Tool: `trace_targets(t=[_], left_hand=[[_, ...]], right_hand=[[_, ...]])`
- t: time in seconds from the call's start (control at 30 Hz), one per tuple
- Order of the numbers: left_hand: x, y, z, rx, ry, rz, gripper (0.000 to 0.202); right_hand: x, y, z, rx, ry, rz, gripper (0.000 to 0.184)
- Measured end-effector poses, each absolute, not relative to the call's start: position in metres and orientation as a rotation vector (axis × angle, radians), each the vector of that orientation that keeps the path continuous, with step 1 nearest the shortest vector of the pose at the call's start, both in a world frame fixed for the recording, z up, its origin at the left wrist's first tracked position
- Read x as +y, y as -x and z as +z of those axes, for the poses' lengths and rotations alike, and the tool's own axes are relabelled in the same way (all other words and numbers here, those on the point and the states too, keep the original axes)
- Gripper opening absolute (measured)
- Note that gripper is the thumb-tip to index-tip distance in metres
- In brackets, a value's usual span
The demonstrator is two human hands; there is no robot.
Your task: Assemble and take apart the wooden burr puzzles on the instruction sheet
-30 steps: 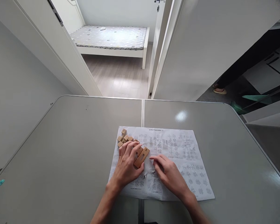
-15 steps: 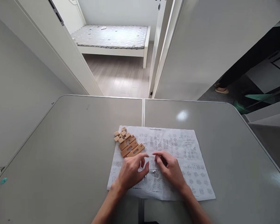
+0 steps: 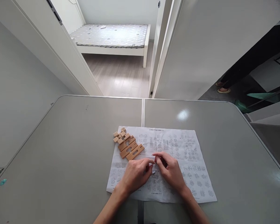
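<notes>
My left hand (image 3: 137, 173) is over the printed sheet (image 3: 172, 196), its thumb and index finger drawn together in a pinch. Facing it, my right hand (image 3: 169, 168) also pinches thumb against index finger. The two sets of fingertips almost meet, and whatever lies between them is too small to name. Just below the fingertips, small silvery pieces (image 3: 154, 172) lie on the paper. Beyond my left hand, several slotted wooden pieces (image 3: 135, 151) marked with numbers lie side by side. A cluster of small wooden blocks (image 3: 121, 135) touches their far end.
The paper lies on a grey folding table (image 3: 60, 155) with a centre seam. A small teal bit (image 3: 3, 182) is at the left edge. Past the table are a doorway, a bed (image 3: 112, 35), and at right a person's feet (image 3: 223, 90).
My left hand has moved right toward my right hand, and its spread thumb and index finger have come together. My right hand stays nearly still.
</notes>
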State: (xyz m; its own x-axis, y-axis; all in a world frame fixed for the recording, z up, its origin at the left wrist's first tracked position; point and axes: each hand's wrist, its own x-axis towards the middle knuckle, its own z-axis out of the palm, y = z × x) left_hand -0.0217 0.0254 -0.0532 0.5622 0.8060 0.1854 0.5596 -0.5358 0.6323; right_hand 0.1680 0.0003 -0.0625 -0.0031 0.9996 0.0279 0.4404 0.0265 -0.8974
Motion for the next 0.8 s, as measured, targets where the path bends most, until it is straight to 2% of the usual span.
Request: trace_targets(t=[0.8], left_hand=[[0.0258,0.0214,-0.0549,1.122,-2.265,0.659,0.019]], right_hand=[[0.0023,-0.1665,-0.0595,-1.543,1.521,0.953,0.024]])
